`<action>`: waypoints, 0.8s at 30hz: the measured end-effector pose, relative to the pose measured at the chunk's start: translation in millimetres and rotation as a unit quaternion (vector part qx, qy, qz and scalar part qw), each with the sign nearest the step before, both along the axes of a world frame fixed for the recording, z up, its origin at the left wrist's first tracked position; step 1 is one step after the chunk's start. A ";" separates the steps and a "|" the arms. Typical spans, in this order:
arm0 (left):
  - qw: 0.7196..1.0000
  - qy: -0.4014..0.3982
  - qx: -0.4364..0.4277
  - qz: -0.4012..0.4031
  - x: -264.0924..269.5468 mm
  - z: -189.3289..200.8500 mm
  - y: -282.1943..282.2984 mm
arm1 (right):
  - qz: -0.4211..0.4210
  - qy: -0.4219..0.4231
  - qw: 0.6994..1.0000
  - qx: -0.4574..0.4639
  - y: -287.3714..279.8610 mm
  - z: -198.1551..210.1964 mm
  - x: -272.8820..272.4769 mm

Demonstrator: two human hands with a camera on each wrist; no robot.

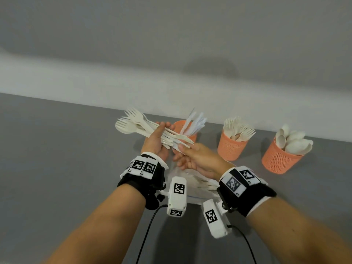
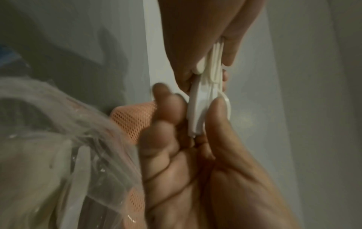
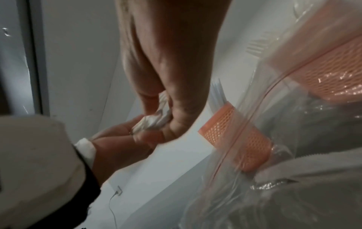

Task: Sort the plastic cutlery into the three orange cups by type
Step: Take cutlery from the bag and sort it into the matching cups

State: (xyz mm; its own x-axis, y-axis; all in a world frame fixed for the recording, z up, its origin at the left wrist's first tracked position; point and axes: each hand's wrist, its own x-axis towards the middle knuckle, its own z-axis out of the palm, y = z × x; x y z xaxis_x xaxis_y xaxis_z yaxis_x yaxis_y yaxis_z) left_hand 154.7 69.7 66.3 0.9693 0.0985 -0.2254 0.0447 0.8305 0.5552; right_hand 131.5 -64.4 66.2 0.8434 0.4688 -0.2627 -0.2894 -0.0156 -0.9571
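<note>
My left hand (image 1: 161, 131) grips a bundle of white plastic cutlery (image 1: 133, 124), mostly forks, their heads fanned to the upper left. My right hand (image 1: 182, 149) pinches the bundle's lower ends. In the left wrist view my left hand (image 2: 195, 105) pinches the white handles (image 2: 203, 99), with the right hand (image 2: 205, 38) above. Three orange mesh cups stand along the back: the knife cup (image 1: 180, 126) just behind my hands, the fork cup (image 1: 230, 149) in the middle, and the spoon cup (image 1: 278, 161) on the right.
A clear plastic zip bag (image 1: 196, 185) with more cutlery lies on the grey table (image 1: 66, 159) under my wrists; it fills much of both wrist views. A pale wall (image 1: 171, 88) runs behind the cups. Black cables trail toward me.
</note>
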 end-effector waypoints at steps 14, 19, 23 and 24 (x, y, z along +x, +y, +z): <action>0.998 0.013 0.031 -0.049 -25.6 35.1 -26.4 | 0.011 0.027 0.995 0.094 -33.8 -2.2 -2.5; 0.995 -0.012 0.069 -0.076 -33.5 38.6 -33.7 | -0.010 0.009 0.994 0.108 -31.7 -5.3 -3.0; 0.996 0.004 0.062 -0.067 -35.8 41.1 -35.9 | -0.049 0.016 0.991 0.124 -34.4 -10.8 -1.3; 0.997 -0.001 0.052 -0.060 -36.1 43.4 -36.8 | -0.050 0.022 0.991 0.124 -36.9 -12.4 -0.9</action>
